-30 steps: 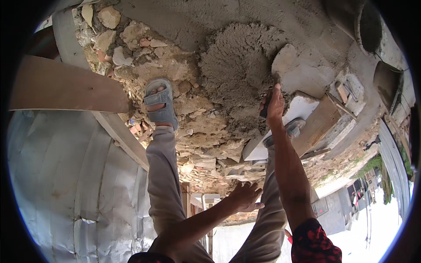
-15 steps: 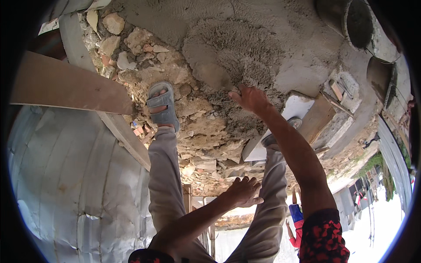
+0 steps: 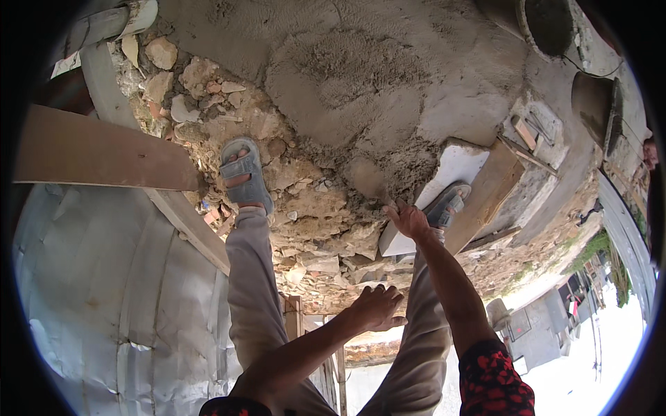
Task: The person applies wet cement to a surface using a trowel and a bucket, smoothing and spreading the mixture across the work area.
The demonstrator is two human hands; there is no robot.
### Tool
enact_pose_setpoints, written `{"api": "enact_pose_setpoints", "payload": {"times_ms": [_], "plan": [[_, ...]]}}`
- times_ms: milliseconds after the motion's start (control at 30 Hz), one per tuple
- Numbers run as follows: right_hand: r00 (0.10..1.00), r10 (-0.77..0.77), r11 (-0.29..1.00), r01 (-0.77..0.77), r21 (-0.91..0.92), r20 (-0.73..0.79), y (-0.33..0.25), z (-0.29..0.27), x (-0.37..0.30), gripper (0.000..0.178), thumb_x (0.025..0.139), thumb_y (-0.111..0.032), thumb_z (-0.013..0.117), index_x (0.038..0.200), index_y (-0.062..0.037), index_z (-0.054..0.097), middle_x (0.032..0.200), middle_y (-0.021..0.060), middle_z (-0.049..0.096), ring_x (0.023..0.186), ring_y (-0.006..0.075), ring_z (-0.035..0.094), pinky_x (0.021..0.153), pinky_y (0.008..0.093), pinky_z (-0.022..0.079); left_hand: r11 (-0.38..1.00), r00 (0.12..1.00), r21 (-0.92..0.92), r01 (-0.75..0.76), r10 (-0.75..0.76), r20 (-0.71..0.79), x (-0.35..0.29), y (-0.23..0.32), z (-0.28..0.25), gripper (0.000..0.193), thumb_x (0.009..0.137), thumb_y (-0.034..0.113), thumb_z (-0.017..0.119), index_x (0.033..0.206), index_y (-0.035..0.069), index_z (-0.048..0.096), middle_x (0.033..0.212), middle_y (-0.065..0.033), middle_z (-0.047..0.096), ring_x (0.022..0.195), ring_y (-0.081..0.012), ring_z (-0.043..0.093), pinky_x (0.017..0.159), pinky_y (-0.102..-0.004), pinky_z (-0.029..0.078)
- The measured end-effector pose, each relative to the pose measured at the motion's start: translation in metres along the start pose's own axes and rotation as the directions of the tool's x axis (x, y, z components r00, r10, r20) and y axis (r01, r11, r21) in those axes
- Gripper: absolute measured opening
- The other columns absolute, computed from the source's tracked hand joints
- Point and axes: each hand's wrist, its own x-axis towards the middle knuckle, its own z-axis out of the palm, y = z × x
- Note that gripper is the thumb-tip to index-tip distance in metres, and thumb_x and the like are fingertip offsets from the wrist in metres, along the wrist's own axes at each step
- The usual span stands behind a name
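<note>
Right hand: low at near edge of mortar, fingers loosely curled, palm down; something dark and thin at fingertips, cannot tell whether a tool is gripped.
Left hand: hanging free above the knees, fingers half bent, holding nothing, touching nothing.
Mortar patch: grey wet spread over upper middle of the rubble fill, surface rough and raked in the centre, smoother toward right.
Mortar lump: small mound at near edge, just beside right fingertips, not yet flattened.
Rubble: broken stone and brick bits, bare between the feet and along left side up to the pipe.
Progress: judged roughly half covered; far part coated, near strip and left strip of stones exposed, edge lump unspread, surface unlevelled.
Left foot: grey sandal, standing on bare stones.
Right foot: grey sandal, on white slab beside wooden plank.
Grey pipe: running along left edge of fill.
Wooden board: crossing at left, above metal sheet.
Buckets: two dark round ones at upper right, well apart from both hands.
Sleeve: red and black pattern on right arm.
</note>
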Motion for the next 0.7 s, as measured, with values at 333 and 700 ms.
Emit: {"api": "enact_pose_setpoints", "payload": {"times_ms": [333,700], "plan": [[0.989,0.014,0.988,-0.037,-0.148,-0.149,0.037,-0.099,0.007,0.043,0.093,-0.046,0.055,0.09,-0.0028,0.053,0.073,0.0261,0.061,0.078,0.0464,0.061,0.061,0.0495,0.049,0.999,0.999,0.006,0.049,-0.049,-0.019,0.015,-0.008,0.026,0.065,0.092,0.056,0.047,0.132,0.005,0.046,0.133,-0.0169,0.046,0.116,-0.0372,0.052,0.096,-0.0514,0.041],[0.945,0.107,0.928,0.017,0.372,-0.309,0.037,-0.072,-0.053,0.042,0.097,-0.041,0.047,0.097,0.0009,0.053,0.06,0.021,0.053,0.063,0.0421,0.057,0.051,0.0455,0.046,1.0,0.999,-0.009,0.029,-0.029,-0.02,0.031,-0.01,0.03,0.066,0.09,0.058,0.048,0.128,0.003,0.051,0.128,-0.0181,0.048,0.113,-0.0376,0.053,0.094,-0.0506,0.042]]}}
